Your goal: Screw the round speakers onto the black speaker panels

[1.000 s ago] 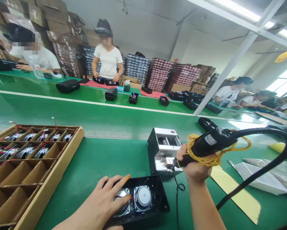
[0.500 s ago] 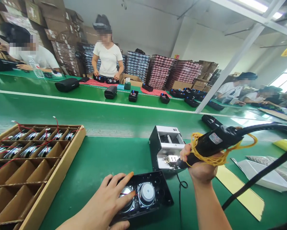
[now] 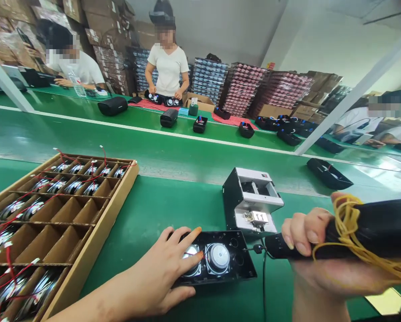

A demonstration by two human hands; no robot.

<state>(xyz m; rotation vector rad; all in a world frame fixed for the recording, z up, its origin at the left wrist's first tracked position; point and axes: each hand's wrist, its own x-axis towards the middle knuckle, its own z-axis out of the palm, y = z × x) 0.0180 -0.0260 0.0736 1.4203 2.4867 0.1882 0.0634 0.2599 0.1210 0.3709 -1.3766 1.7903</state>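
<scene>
Plain grey wall [image 3: 247,27] behind, brown cartons [image 3: 101,20] piled crazy high over on the left, glossy green worktop [image 3: 120,138] catching glare [image 3: 383,174] on my right, slanted white post [image 3: 352,98] too.

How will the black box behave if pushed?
The black box will likely slide rather than roll, given its long rectangular outline. Two speakers with bulky metal backs probably make it heavy for its size. Its straight rim suggests stiffness.
</scene>
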